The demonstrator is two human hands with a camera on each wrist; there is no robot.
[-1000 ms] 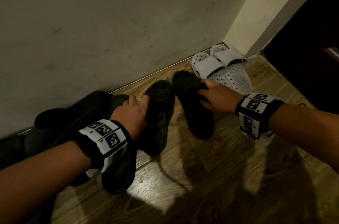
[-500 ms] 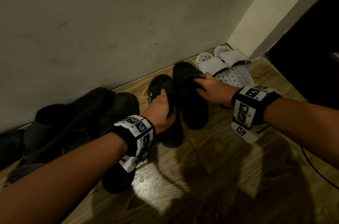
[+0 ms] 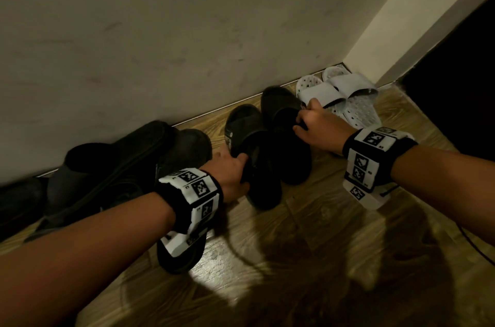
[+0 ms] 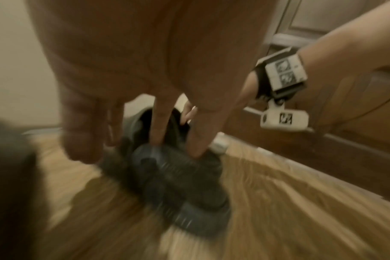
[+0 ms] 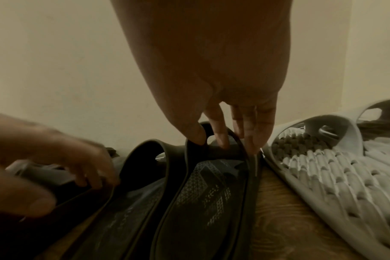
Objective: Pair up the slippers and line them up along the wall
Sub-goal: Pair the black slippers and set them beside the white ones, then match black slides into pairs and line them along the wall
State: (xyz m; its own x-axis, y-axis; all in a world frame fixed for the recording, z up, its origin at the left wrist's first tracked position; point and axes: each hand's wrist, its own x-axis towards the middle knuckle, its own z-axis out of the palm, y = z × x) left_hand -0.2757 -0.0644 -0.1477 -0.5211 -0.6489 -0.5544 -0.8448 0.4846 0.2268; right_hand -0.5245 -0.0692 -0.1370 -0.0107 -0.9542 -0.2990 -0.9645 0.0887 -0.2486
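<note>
Two black slippers lie side by side on the wooden floor, toes towards the wall. My left hand [image 3: 235, 166] grips the strap of the left black slipper [image 3: 249, 134], seen too as a blurred dark slipper [image 4: 178, 176] in the left wrist view. My right hand [image 3: 308, 120] grips the strap of the right black slipper [image 3: 284, 112], thumb and fingers curled over its edge [image 5: 220, 146]. A white perforated pair [image 3: 342, 96] sits in the corner, just right of the black ones. In the right wrist view the white slipper [image 5: 323, 158] lies beside my fingers.
Several more dark shoes and slippers [image 3: 112, 171] are heaped along the wall at the left. One dark slipper [image 3: 179, 254] lies under my left wrist. A dark doorway [image 3: 455, 72] stands at the right. Wooden floor [image 3: 308, 259] stretches towards me.
Both hands have slid the two black slippers to the right and closer to the wall, and the left one now lies right beside the right one near the white pair.
</note>
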